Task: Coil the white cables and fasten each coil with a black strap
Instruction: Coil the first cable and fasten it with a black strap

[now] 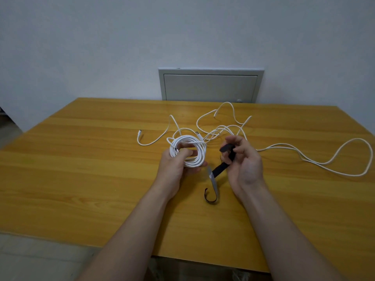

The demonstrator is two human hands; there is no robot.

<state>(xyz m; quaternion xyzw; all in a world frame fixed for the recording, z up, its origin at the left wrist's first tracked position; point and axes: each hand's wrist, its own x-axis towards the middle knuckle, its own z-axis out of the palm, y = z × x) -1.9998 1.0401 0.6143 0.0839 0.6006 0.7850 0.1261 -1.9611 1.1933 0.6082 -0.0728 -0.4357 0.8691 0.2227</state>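
If the left hand [174, 167] lets its curled fingers go slack, the coil [197, 159] it grips above the table [81, 159] may spring open, for nothing ties it yet; the right hand [245, 165] pinches the top of the black strap [218, 169], and a weak pinch may drop it; the strap hangs long-ways from that hand down toward the person, its curled end seeming to rest on the table; the coil's hole faces up toward us; loose cables [220, 129] behind could snag.
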